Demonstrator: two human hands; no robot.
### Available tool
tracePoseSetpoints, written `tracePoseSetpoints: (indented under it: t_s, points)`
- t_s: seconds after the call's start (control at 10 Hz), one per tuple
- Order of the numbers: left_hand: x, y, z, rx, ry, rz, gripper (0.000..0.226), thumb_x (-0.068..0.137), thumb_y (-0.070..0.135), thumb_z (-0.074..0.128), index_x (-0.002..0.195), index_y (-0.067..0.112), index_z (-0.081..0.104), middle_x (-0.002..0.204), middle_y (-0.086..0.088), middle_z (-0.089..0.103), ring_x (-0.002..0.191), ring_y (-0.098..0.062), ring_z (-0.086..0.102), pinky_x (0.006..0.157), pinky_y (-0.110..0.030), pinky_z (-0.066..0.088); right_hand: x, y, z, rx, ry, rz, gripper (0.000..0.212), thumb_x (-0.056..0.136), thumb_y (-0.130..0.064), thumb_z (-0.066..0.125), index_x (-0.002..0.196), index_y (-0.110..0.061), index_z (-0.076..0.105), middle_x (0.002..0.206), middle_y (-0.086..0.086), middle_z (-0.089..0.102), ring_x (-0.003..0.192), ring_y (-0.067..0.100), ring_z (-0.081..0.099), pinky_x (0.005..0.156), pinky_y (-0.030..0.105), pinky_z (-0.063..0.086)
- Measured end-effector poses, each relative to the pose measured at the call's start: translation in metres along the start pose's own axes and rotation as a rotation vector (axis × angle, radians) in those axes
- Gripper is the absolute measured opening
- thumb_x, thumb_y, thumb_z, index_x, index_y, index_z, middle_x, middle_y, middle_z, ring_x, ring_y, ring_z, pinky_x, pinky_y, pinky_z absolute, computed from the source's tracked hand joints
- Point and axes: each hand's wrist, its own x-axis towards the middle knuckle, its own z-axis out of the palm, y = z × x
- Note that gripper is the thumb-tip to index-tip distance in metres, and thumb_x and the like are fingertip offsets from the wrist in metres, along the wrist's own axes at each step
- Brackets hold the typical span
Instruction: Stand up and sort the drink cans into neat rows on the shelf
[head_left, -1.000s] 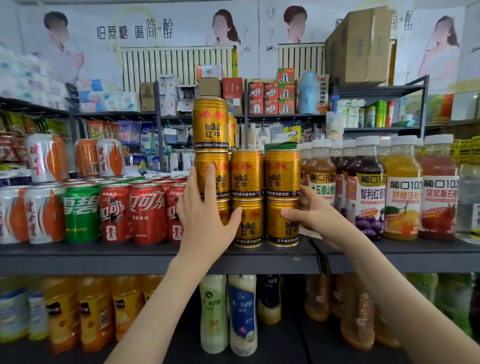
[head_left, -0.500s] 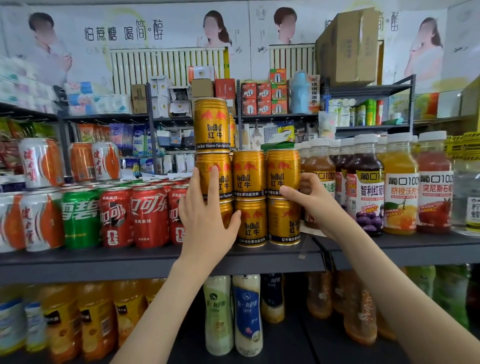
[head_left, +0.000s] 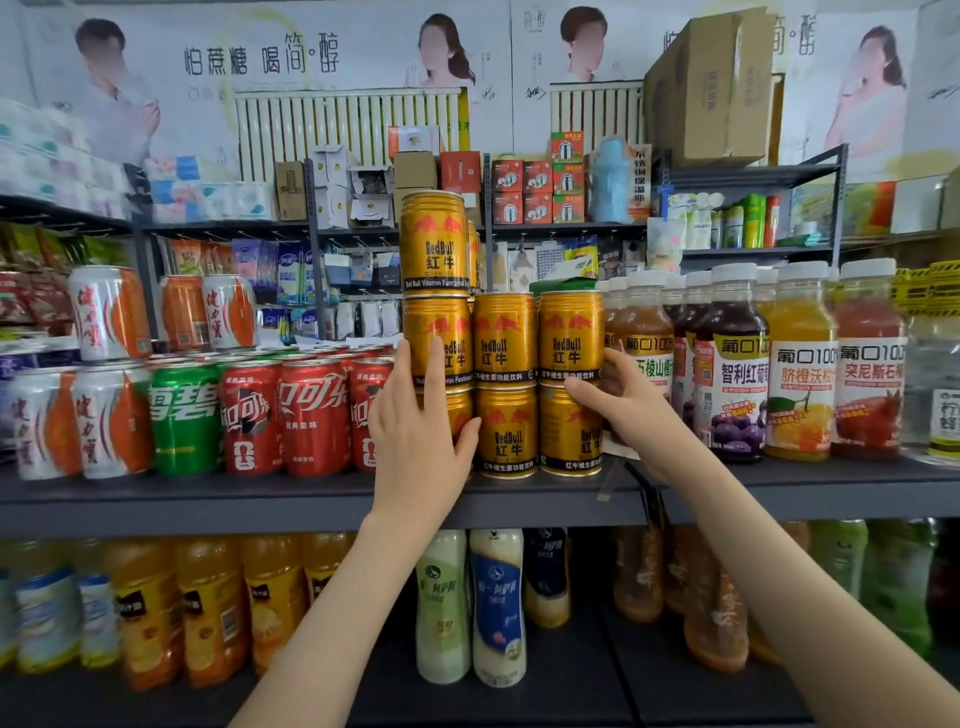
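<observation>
**Gold cans being squared up on the shelf**

Shelf (head_left: 208, 499) is packed. Gold cans (head_left: 504, 338) are stacked upright mid-shelf in 3 columns, btwn red cans (head_left: 311, 415) and bottles (head_left: 800, 384). Stack is bracketed from both sides: left hand (head_left: 415, 431) is laid flat on the left column, fingers straight, and right hand (head_left: 618, 400) is curled round the right column. Lone top can (head_left: 435, 244) is perched above the left hand, so prob the nearer one.

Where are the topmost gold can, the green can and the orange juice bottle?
topmost gold can (head_left: 435, 249): head view, middle of its label.
green can (head_left: 183, 405): head view, its white lettering.
orange juice bottle (head_left: 800, 395): head view, its front label.
</observation>
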Motion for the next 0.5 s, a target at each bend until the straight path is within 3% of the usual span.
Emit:
tracePoseSetpoints:
  t_s: [0.1,0.3,0.5]
  points:
    - [-0.011,0.003,-0.001,0.013,-0.025,-0.023,0.087,0.084,0.035,0.066,0.148,0.020,0.010,0.152,-0.021,0.019,0.136,-0.038,0.029,0.107,-0.049,0.026,-0.009,0.003,0.005,-0.074,0.031,-0.025,0.077,0.082,-0.039,0.067,0.145,-0.021,0.028,0.139,-0.003,0.048,0.124,0.014,0.048,0.100,0.040,0.045]
    - [-0.032,0.008,-0.009,-0.006,-0.033,-0.072,0.076,0.084,0.030,0.064,0.145,0.013,0.023,0.145,-0.022,0.033,0.129,-0.038,0.039,0.100,-0.052,0.037,-0.034,-0.001,0.012,-0.243,0.176,-0.137,0.064,0.089,-0.024,0.062,0.143,-0.013,0.030,0.140,0.001,0.046,0.129,0.015,0.042,0.105,0.032,0.036]
    - [-0.047,-0.003,-0.025,-0.043,-0.095,-0.025,0.062,0.085,0.025,0.062,0.140,0.013,0.036,0.126,-0.016,0.049,0.112,-0.030,0.047,0.090,-0.043,0.042,-0.060,-0.017,0.028,-0.438,0.317,-0.214,0.045,0.090,-0.011,0.059,0.132,-0.013,0.044,0.126,0.003,0.053,0.114,0.014,0.049,0.097,0.026,0.040]
